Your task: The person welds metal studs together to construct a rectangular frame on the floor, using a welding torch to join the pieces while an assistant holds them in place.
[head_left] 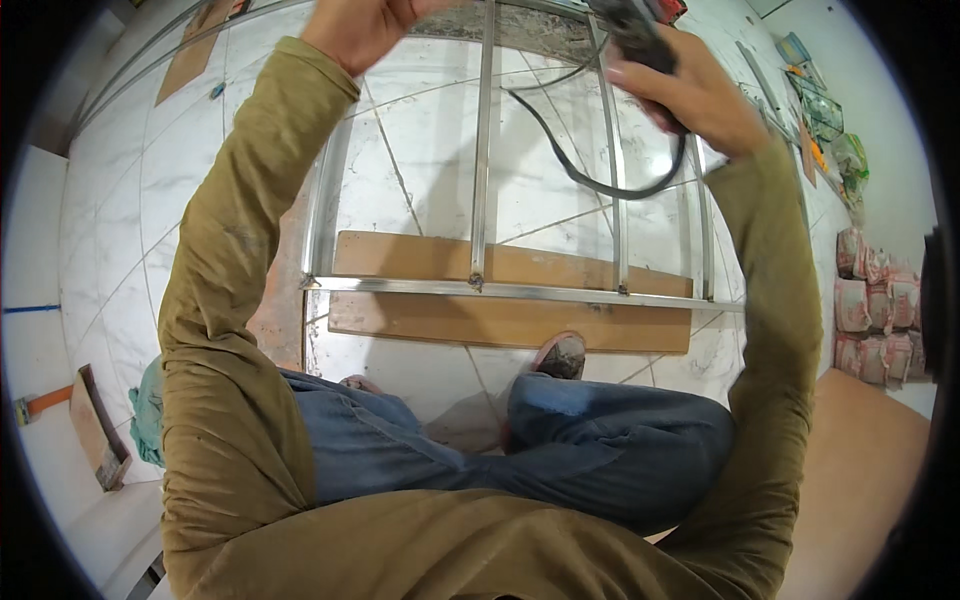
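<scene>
In my right hand (705, 95), at the upper right, is a black corded tool (635, 40) with a red part near its top. A black cable (620, 190) loops from its lower end across the metal frame. My left hand (360, 35) is at the top edge, and its fingers are mostly cut off by the picture, so I cannot see whether it holds anything. Below both hands lies the metal frame (480, 170), made of silvery square tubes. Dark, rough joints show where its bars meet the near rail (540, 291).
A brown board (510, 325) lies under the near rail, close to my feet. Red-and-white bags (875, 310) are stacked at the right wall. Small tools and a green bag (852, 160) lie farther up. A wooden-bladed tool (98, 430) and green cloth (147, 412) are at left.
</scene>
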A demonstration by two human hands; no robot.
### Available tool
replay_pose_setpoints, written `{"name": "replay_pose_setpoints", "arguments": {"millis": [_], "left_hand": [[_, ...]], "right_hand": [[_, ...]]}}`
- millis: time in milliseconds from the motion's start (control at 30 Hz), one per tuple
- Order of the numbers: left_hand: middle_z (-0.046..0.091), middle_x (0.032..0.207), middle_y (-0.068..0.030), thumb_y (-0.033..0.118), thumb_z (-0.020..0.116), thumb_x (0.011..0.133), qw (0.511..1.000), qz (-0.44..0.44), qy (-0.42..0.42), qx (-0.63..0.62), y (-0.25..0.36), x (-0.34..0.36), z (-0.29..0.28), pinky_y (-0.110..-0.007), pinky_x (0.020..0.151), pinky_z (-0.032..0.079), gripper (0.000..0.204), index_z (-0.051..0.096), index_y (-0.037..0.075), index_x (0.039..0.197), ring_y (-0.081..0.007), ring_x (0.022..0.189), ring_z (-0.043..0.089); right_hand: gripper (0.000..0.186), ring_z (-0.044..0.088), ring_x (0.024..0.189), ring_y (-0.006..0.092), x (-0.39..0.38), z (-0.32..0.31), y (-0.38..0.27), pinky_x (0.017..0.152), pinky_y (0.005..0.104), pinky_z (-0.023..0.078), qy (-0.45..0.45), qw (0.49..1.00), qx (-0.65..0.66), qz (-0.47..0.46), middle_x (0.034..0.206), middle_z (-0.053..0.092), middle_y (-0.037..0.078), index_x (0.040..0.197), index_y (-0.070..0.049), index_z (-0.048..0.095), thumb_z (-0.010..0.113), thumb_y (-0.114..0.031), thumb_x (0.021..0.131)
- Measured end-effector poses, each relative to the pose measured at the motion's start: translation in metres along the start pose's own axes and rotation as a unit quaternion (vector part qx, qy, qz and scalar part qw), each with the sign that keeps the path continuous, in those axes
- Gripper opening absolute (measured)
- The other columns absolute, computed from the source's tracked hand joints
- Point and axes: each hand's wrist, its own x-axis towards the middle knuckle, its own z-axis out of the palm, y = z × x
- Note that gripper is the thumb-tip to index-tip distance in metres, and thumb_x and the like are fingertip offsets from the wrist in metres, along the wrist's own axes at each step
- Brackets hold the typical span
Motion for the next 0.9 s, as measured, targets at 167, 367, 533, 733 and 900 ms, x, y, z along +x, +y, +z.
{"name": "replay_pose_setpoints", "arguments": {"millis": [167,367,533,733,900], "left_hand": [[0.068,0.112,-0.0113,0.045,0.055,0.098,0.828,-0.359,-0.118,0.414,-0.077,-0.054,-0.088,-0.03,0.081,0.057,0.053,0.062,0.0,0.125,-0.0201,0.097,0.068],[0.06,0.13,-0.0186,0.05,0.026,0.104,0.906,-0.284,0.313,0.024,-0.069,-0.135,-0.149,-0.039,0.105,0.045,0.067,0.046,-0.005,0.137,-0.0284,0.116,0.061],[0.061,0.123,-0.0272,0.036,0.022,0.107,0.867,-0.38,0.228,-0.229,-0.064,-0.192,0.098,-0.045,0.105,0.047,0.061,0.052,-0.013,0.124,-0.0346,0.115,0.062],[0.053,0.137,-0.0273,0.036,0.031,0.103,0.685,-0.474,0.191,-0.519,-0.023,-0.216,0.246,-0.045,0.114,0.037,0.059,0.051,-0.011,0.132,-0.0388,0.131,0.049],[0.049,0.142,-0.0255,0.04,0.032,0.102,0.658,-0.405,0.185,-0.607,-0.048,-0.24,0.258,-0.046,0.119,0.027,0.063,0.047,-0.01,0.137,-0.0382,0.137,0.042]], "right_hand": [[0.049,0.063,0.085,0.0224,-0.112,-0.071,0.065,0.08,0.0312,0.049,0.222,0.953,-0.206,0.027,0.097,0.068,0.012,0.119,0.006,0.06,0.069,-0.033,0.092],[0.04,0.065,0.081,0.031,-0.212,-0.059,0.133,0.074,0.0401,0.049,0.167,0.929,-0.313,0.108,0.093,0.068,0.017,0.116,0.003,0.062,0.073,-0.023,0.087],[0.039,0.062,0.06,0.0391,-0.273,0.037,0.183,0.056,0.0464,0.049,0.075,0.937,-0.329,0.096,0.073,0.064,0.022,0.11,0.006,0.058,0.075,-0.015,0.081],[0.021,0.06,0.053,0.0317,-0.315,0.109,0.172,0.052,0.0374,0.047,0.117,0.985,-0.054,0.115,0.069,0.063,0.014,0.086,0.001,0.062,0.074,-0.005,0.07],[0.023,0.062,0.057,0.0348,-0.319,0.115,0.172,0.052,0.0421,0.049,-0.034,0.994,-0.1,0.025,0.066,0.063,0.015,0.074,-0.002,0.061,0.076,-0.011,0.06]]}}
